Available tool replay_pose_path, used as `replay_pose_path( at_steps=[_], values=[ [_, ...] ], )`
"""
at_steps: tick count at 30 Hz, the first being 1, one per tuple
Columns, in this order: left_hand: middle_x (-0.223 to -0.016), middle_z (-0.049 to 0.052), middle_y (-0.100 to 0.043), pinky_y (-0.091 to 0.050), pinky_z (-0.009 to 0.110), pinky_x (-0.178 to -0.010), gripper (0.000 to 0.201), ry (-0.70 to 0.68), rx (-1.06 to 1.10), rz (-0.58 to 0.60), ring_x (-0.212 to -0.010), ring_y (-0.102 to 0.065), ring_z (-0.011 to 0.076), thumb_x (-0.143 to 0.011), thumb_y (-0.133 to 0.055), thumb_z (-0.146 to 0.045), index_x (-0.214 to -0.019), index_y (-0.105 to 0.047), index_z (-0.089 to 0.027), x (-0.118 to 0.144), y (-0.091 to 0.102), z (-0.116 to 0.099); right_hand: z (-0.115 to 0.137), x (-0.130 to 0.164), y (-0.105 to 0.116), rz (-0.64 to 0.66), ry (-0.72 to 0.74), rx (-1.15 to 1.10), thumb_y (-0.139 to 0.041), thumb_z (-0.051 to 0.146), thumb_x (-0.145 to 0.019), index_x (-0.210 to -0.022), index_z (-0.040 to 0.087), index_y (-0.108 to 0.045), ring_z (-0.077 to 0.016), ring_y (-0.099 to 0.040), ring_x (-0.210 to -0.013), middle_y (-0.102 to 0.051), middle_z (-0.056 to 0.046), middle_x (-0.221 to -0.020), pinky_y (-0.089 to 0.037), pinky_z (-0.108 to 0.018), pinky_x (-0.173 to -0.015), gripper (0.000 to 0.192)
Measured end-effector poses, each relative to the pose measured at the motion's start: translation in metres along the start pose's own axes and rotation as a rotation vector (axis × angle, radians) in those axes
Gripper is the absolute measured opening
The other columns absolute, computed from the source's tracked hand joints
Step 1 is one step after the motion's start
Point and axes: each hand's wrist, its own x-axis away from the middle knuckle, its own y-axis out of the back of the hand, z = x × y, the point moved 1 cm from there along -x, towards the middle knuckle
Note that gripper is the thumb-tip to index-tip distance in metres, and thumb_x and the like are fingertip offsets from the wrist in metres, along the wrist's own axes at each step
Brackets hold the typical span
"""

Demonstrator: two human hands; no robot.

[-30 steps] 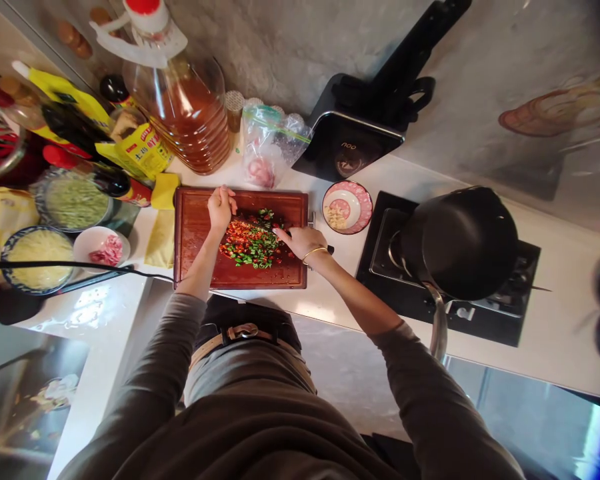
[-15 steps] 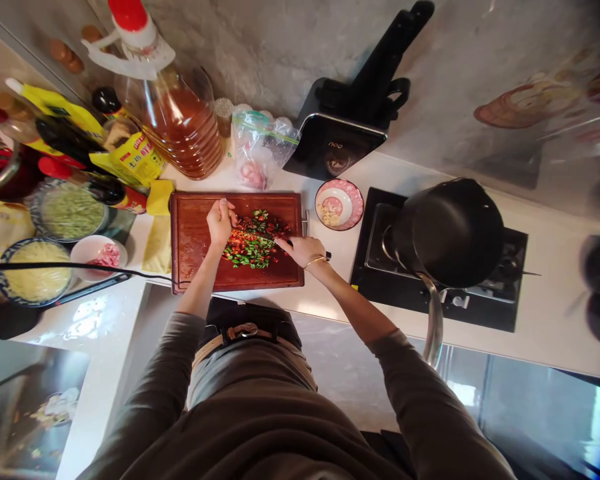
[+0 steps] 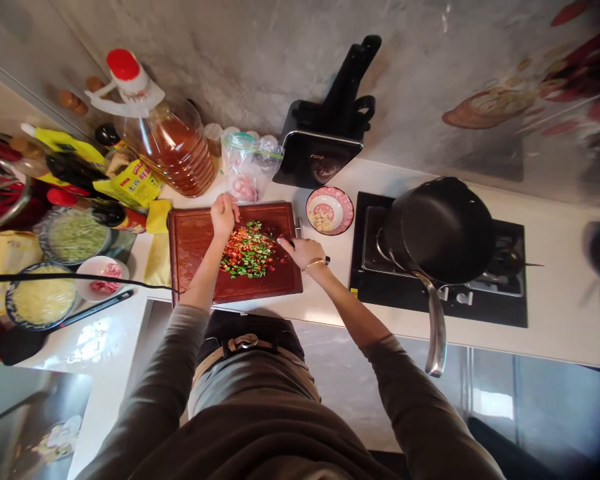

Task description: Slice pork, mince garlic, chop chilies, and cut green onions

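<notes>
Chopped red and green peppers lie in a pile on the reddish-brown wooden cutting board. My right hand is wrapped round a knife, whose dark handle end pokes out by the wrist. I cannot make out the blade clearly against the peppers. On the pile's upper left, my left hand is held with its fingers curled in, and I see nothing in them. A pink-rimmed bowl with pale chopped bits stands just right of the board.
A black pot sits on the gas stove, its handle jutting past the counter edge. Behind the board stand a large oil jug, a plastic bag and a black knife block. Several covered bowls and bottles crowd the left.
The camera view has shifted a little, so the counter sits lower. My left hand has moved up toward the board's back edge. My right hand keeps its grip on the knife.
</notes>
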Motion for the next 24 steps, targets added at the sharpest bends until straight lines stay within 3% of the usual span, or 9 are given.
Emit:
replay_pose_path(
  at_steps=[3,6,10,14,19,24],
  values=[
    [-0.038,-0.007,-0.043,-0.028,0.018,-0.036,0.041,0.058,0.025,0.08,-0.029,-0.037,0.0052,-0.091,-0.037,-0.051,-0.07,-0.048,-0.017,-0.033,-0.024,0.006,-0.009,-0.021,0.015,-0.034,-0.031,-0.008,-0.004,0.072,-0.083,-0.102,0.019,-0.069,-0.0246,-0.064,-0.097,-0.07,-0.015,-0.102,-0.044,-0.031,-0.08,0.086],
    [-0.037,-0.007,-0.044,-0.027,0.019,-0.034,0.041,0.149,-0.031,0.058,-0.027,-0.036,0.0057,-0.09,-0.039,-0.05,-0.067,-0.046,-0.018,-0.039,-0.035,0.019,-0.014,-0.033,0.015,0.011,-0.038,-0.013,-0.006,0.072,-0.083,-0.103,0.019,-0.069,-0.0253,-0.064,-0.097,-0.07,-0.014,-0.103,-0.044,-0.033,-0.08,0.084],
    [-0.04,-0.007,-0.045,-0.03,0.018,-0.035,0.04,0.166,-0.061,0.049,-0.03,-0.04,0.0058,-0.09,-0.038,-0.051,-0.07,-0.05,-0.018,-0.011,-0.026,0.025,-0.015,-0.023,-0.001,0.101,-0.024,-0.029,-0.006,0.072,-0.084,-0.101,0.021,-0.069,-0.0249,-0.064,-0.096,-0.07,-0.013,-0.102,-0.045,-0.033,-0.078,0.082],
    [-0.042,-0.006,-0.044,-0.03,0.018,-0.035,0.044,0.175,-0.053,0.019,-0.032,-0.039,0.0056,-0.089,-0.038,-0.055,-0.072,-0.052,-0.017,0.015,-0.012,0.015,-0.013,-0.005,-0.007,0.154,-0.004,-0.018,-0.006,0.072,-0.083,-0.102,0.023,-0.069,-0.024,-0.064,-0.094,-0.07,-0.012,-0.1,-0.044,-0.032,-0.078,0.082],
    [-0.042,-0.007,-0.043,-0.03,0.018,-0.036,0.044,0.151,-0.005,-0.024,-0.032,-0.038,0.0053,-0.088,-0.038,-0.056,-0.074,-0.053,-0.017,0.015,-0.009,0.007,-0.006,0.003,0.002,0.151,-0.008,-0.006,-0.006,0.072,-0.083,-0.11,0.026,-0.066,-0.0239,-0.065,-0.093,-0.07,-0.012,-0.099,-0.044,-0.033,-0.077,0.081],
    [-0.042,-0.007,-0.043,-0.028,0.018,-0.036,0.044,0.184,-0.013,-0.035,-0.032,-0.037,0.0053,-0.088,-0.038,-0.057,-0.073,-0.052,-0.018,0.012,-0.005,0.02,0.003,-0.003,0.012,0.211,-0.007,-0.001,-0.007,0.073,-0.082,-0.107,0.025,-0.068,-0.0249,-0.065,-0.093,-0.07,-0.012,-0.099,-0.045,-0.033,-0.077,0.082]
  ],
)
